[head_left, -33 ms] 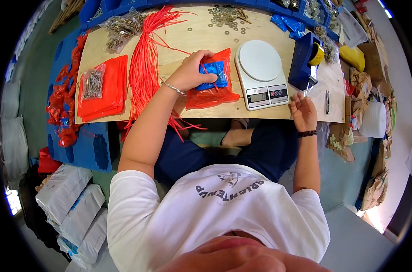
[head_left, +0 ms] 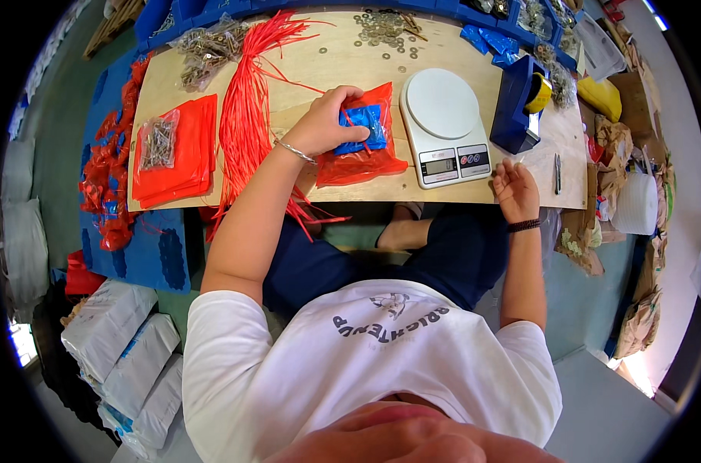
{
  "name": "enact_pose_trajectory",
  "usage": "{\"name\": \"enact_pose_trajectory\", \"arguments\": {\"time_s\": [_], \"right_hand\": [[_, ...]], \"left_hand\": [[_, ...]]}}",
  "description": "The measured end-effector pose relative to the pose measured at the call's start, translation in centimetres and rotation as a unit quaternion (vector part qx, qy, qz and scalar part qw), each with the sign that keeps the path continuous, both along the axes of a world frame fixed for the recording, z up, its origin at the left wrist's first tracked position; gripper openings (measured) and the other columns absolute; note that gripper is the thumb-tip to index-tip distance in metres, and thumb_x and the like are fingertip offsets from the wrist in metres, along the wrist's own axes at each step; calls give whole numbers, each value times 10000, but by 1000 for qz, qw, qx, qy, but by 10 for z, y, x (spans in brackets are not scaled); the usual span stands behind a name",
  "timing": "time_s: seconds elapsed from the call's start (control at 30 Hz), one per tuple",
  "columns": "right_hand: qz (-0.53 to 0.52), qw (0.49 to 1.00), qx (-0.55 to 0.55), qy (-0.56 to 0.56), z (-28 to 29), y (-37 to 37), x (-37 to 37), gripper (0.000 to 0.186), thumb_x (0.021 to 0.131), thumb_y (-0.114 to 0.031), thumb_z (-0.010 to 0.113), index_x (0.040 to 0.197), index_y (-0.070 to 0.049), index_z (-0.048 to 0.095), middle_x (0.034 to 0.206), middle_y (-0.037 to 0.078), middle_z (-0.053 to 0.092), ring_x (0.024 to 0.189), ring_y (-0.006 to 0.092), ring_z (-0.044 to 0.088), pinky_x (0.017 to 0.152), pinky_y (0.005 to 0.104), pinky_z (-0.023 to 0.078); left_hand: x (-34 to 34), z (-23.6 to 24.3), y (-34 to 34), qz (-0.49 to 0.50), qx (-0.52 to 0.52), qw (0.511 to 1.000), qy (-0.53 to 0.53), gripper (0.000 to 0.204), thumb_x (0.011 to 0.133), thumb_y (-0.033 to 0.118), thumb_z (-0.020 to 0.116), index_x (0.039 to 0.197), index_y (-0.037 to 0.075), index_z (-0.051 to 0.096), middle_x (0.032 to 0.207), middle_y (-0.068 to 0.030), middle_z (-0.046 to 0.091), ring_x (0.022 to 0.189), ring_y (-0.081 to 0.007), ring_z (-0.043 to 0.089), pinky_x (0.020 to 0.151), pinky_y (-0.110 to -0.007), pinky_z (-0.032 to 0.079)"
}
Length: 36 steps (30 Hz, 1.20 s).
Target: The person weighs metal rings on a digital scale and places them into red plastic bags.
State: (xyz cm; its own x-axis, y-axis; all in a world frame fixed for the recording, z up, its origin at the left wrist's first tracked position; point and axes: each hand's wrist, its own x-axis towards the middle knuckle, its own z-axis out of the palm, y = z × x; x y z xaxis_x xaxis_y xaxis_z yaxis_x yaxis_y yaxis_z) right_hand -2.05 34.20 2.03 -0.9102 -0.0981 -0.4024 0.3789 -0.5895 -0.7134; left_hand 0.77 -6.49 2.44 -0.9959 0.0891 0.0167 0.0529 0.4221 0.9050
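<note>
A blue plastic packet (head_left: 372, 122) lies on a red plastic bag (head_left: 358, 168) near the front of the table. My left hand (head_left: 327, 123) grips the packet, thumb on its face and fingers curled along its far side. A thin red strip crosses the packet beneath that hand. At the table's front edge, my right hand (head_left: 516, 189) is raised palm up with its fingers curled; a small bit of clear tape shows at the fingertips. The blue tape dispenser (head_left: 512, 108) with its yellow tape roll (head_left: 539, 94) stands just beyond that hand.
A white kitchen scale (head_left: 443, 104) stands between my hands. Left of the bag lie a bundle of red strips (head_left: 246, 116) and stacked red bags (head_left: 188, 154) under a bag of screws (head_left: 158, 143). Washers (head_left: 385, 29) are scattered at the back. A pen (head_left: 557, 174) lies at right.
The clear strip of tape that stretched between the dispenser and my right hand no longer spans the gap. My left hand stays on the packet.
</note>
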Motion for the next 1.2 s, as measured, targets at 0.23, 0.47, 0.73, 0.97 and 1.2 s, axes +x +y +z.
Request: {"name": "enact_pose_trajectory", "arguments": {"time_s": [0.23, 0.47, 0.73, 0.97, 1.2], "right_hand": [[105, 984, 51, -135, -13, 8, -48, 103, 908, -143, 566, 827, -82, 551, 681, -4, 543, 548, 81, 509, 461, 196, 435], [197, 969, -132, -69, -19, 34, -32, 149, 971, -206, 483, 869, -97, 490, 659, -27, 342, 524, 65, 334, 450, 191, 300], [281, 955, -81, 54, 11, -62, 13, 197, 924, -240, 538, 817, -92, 466, 624, -22, 362, 503, 64, 336, 459, 200, 278], [303, 924, 202, 119, 53, -175, 45, 133, 884, -162, 602, 851, -35, 587, 680, -9, 561, 572, 55, 479, 525, 189, 390], [278, 847, 372, 259, 46, -198, 70, 140, 834, -84, 637, 937, 7, 607, 697, 21, 611, 605, 61, 534, 574, 214, 445]], "left_hand": [[-1, 4, 2, 1, -24, 1000, 5, 713, 646, 259, 787, 1236, 6, 478, 1214, -180, 549, 1107, -295, 546, 955, -365, 433], [6, 15, -11, 6, -36, 998, 45, 688, 688, 283, 775, 1250, 15, 483, 1232, -172, 544, 1162, -286, 503, 980, -356, 407], [25, 41, -25, 115, 156, 977, 92, 433, 806, 202, 699, 1178, 64, 526, 1173, -49, 567, 1135, -169, 498, 984, -329, 376], [60, 57, 18, -25, -63, 979, 191, 625, 620, 234, 805, 1126, 66, 479, 916, -61, 583, 895, -201, 585, 923, -358, 380], [69, 52, 11, 59, 18, 993, 101, 399, 726, 87, 673, 1054, 58, 447, 763, -25, 520, 720, -135, 528, 736, -297, 420]]}}
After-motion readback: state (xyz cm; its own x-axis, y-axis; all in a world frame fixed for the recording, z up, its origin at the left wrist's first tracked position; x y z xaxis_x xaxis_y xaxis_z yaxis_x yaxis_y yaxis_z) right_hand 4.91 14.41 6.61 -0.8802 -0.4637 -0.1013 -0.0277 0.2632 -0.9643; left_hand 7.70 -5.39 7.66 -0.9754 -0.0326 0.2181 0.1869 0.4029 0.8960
